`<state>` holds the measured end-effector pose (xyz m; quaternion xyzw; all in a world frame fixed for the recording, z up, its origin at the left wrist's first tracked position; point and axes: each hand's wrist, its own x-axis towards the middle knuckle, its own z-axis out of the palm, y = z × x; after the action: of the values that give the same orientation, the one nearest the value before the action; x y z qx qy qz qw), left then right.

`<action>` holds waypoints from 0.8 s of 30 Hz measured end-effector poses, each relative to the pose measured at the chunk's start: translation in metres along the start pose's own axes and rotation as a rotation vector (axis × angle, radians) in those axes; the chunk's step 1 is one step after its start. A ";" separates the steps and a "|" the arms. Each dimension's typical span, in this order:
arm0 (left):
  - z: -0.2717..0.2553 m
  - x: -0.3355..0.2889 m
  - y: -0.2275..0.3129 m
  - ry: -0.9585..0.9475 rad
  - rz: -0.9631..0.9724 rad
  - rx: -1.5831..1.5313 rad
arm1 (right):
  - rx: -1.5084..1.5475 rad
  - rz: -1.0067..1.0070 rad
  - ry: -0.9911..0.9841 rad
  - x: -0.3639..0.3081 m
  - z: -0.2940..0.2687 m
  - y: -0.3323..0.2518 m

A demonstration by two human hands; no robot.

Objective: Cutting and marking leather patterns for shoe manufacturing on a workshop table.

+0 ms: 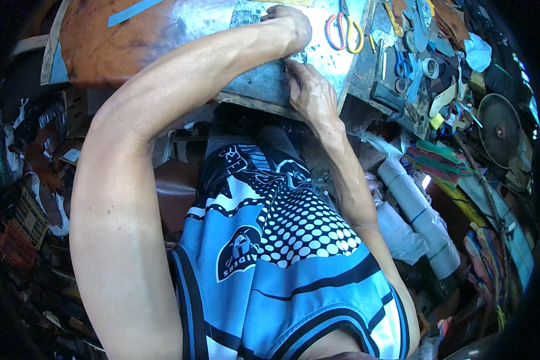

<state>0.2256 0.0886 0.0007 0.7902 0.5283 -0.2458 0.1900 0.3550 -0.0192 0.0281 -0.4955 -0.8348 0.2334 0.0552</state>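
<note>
My left arm reaches across the worktable, and my left hand (289, 27) is bent over near its far edge. Its fingers look curled in, and what lies under them is hidden. Beside those fingers is a dark grey, flat piece (246, 13) with a pattern. My right hand (313, 93) rests nearer, at the table's front edge. Its fingers are pressed together at a small dark patterned piece (298, 57) just below my left wrist. Whether the two dark pieces are one is hidden by my left forearm.
Red- and yellow-handled scissors (344, 33) lie right of my hands on the pale worktop (255, 84). Brown leather (111, 45) with a blue strip (132, 12) covers the left. Tools and a tape roll (430, 68) crowd the right; a round fan (499, 131) stands beyond.
</note>
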 end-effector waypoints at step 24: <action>0.043 -0.018 -0.014 0.357 0.094 0.011 | 0.026 -0.009 0.036 -0.020 0.006 0.014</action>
<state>0.1987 0.0560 -0.0240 0.8460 0.5149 -0.0955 0.1004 0.3745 -0.0327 0.0192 -0.4951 -0.8328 0.2351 0.0775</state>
